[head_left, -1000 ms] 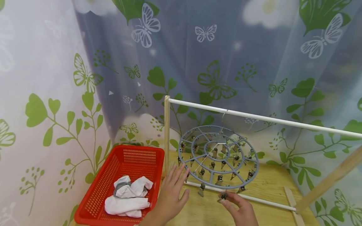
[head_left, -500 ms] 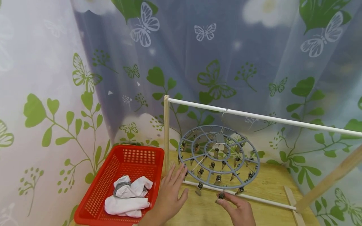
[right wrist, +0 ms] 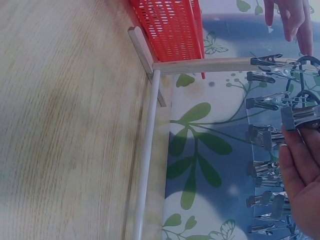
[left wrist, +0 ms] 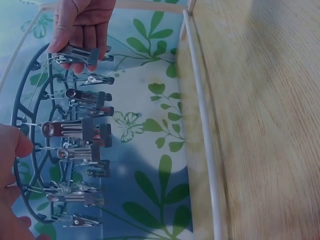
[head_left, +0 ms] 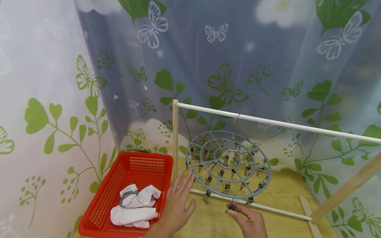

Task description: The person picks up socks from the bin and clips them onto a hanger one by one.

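A round grey clip hanger (head_left: 218, 195) with several metal clips hangs by its hook from a white rail. My right hand (head_left: 253, 220) pinches one clip (head_left: 231, 206) at the hanger's front edge; in the left wrist view that clip (left wrist: 77, 55) lies between the thumb and fingers of the right hand (left wrist: 87, 22). The left hand (head_left: 179, 205) has its fingers straight, with the fingertips at the hanger's left rim. In the right wrist view, the left hand (right wrist: 292, 17) reaches down to the rim from above, and the right hand (right wrist: 302, 185) is behind the gripped clip (right wrist: 300, 117).
A red basket (head_left: 98, 198) with white and grey cloth pieces (head_left: 134, 216) stands left of the rack. The rack has a white top rail (head_left: 279, 125), a wooden post (head_left: 175, 138) and a low white bar (head_left: 276, 212) over the wooden table (head_left: 285, 185). Patterned curtains hang behind.
My right hand has shifted a little left with the pinched clip, and the hanger's front clips have swung left with it. The left hand stays at the rim, nearly in place.
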Available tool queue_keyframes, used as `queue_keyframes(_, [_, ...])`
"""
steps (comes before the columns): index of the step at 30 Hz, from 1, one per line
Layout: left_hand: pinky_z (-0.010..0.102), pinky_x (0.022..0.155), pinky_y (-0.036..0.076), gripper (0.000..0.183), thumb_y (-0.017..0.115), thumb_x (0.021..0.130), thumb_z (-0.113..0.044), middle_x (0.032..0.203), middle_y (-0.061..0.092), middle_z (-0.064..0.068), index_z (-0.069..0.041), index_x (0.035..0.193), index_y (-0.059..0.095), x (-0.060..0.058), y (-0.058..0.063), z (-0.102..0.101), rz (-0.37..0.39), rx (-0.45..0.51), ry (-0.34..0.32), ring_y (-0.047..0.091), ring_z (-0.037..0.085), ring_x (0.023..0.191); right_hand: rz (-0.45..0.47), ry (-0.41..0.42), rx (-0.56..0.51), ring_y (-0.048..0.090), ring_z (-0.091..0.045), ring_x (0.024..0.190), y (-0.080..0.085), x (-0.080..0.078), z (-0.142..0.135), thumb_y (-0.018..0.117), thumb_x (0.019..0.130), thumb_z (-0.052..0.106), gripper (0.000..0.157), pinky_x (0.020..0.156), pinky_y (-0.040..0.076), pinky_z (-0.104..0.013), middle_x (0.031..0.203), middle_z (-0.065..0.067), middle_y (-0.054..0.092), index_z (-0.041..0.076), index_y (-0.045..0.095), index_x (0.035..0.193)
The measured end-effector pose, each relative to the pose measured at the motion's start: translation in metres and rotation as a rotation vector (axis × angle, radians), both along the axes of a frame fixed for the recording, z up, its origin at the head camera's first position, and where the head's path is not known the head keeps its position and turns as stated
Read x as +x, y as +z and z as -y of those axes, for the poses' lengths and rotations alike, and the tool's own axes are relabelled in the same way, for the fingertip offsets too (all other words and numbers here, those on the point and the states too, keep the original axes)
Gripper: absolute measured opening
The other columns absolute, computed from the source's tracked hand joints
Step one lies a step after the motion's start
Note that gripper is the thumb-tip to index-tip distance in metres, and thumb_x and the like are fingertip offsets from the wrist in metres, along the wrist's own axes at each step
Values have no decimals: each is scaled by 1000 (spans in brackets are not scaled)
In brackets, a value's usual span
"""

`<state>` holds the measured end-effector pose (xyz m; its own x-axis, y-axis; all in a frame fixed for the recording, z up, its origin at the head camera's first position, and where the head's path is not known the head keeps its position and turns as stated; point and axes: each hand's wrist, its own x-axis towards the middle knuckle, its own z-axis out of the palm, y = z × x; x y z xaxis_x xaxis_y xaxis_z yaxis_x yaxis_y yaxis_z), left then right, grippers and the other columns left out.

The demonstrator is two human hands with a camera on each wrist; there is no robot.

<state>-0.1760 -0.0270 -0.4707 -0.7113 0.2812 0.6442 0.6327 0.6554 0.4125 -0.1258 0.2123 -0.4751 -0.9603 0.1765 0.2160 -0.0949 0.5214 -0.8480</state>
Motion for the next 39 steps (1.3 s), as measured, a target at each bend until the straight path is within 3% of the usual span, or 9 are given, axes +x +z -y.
queue_keyframes(10, [63, 95, 37, 70, 70, 84, -17, 153, 37, 8, -7, 147, 41, 1, -2, 4, 8, 23, 5, 29, 37, 140, -22, -8, 13, 70, -24, 91, 0, 1, 2, 74, 85, 17, 26, 73, 56, -30, 96, -5, 75, 5, 74, 108])
queue_keyframes(22, [65, 90, 37, 70, 73, 80, -15, 147, 46, 7, -9, 145, 46, 2, -14, 27, 68, 13, 90, 39, 39, 132, -132, 12, 17, 71, -13, 85, -6, 0, 4, 73, 86, 13, 18, 71, 56, -29, 90, 0, 75, 7, 76, 103])
queue_keyframes(29, [59, 86, 36, 65, 72, 80, -14, 142, 51, 5, -9, 141, 50, -1, -10, 47, 75, -61, 175, 45, 34, 128, -155, -28, 97, 71, -27, 87, -2, 2, 4, 74, 86, 14, 22, 73, 57, -39, 93, -11, 74, 1, 75, 103])
queue_keyframes(33, [60, 88, 35, 65, 73, 81, -16, 142, 51, 6, -8, 141, 50, -6, -11, 55, 109, -103, 186, 45, 33, 128, -157, -36, 115, 70, -32, 87, 0, 4, 5, 73, 86, 13, 22, 74, 56, -44, 94, -16, 73, -2, 74, 102])
queue_keyframes(39, [64, 92, 34, 66, 77, 79, -18, 135, 55, 6, -11, 139, 51, -16, -16, 64, 184, -181, 210, 49, 30, 122, -184, -72, 125, 71, -23, 86, 1, 4, 5, 74, 86, 9, 17, 72, 57, -37, 91, -9, 75, 2, 76, 101])
